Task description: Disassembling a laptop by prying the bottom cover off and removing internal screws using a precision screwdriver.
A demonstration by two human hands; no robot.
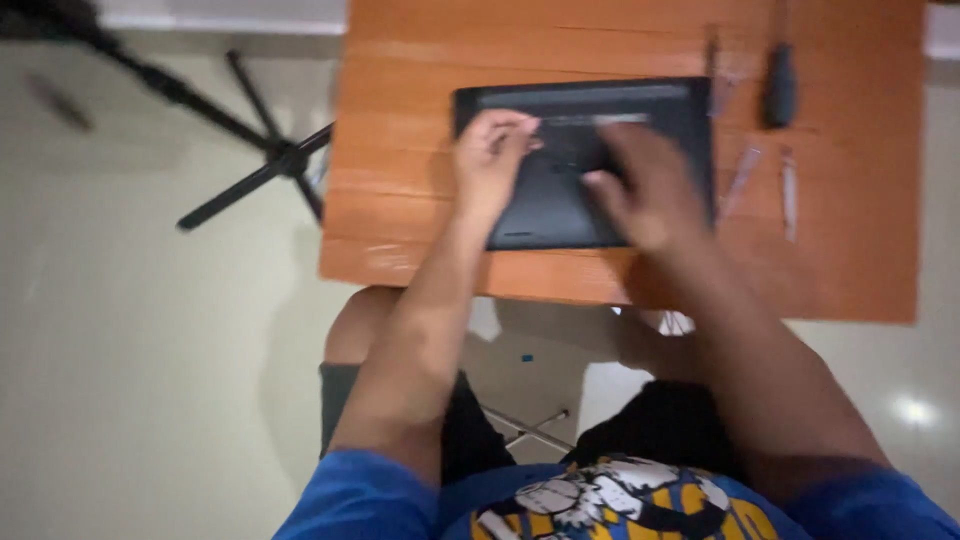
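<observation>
1. Head view: a dark laptop (pixel 560 190) lies bottom-side up, flat on the orange wooden table (pixel 420 230), near the table's middle and closer to its near edge than the far one.
2. The left hand (pixel 490 160) rests on the laptop's left part with fingers curled at the upper edge; it looks half closed, gripping nothing I can make out.
3. The right hand (pixel 645 185) is blurred over the laptop's right half, fingers spread and laid flat; whether it holds anything cannot be told.
4. Handling, as a judgement: the laptop looks stiff, flat and moderately heavy, with a smooth panel that could slip; the two side edges seem the safest hold, and the thin base cover is probably fragile if pried.
5. Count: one laptop, two hands, one dark-handled screwdriver (pixel 780 85) to the right, and about three thin pale tools (pixel 745 175) beside it, too blurred to name.
6. One black tripod (pixel 250 150) stands on the floor to the left.
</observation>
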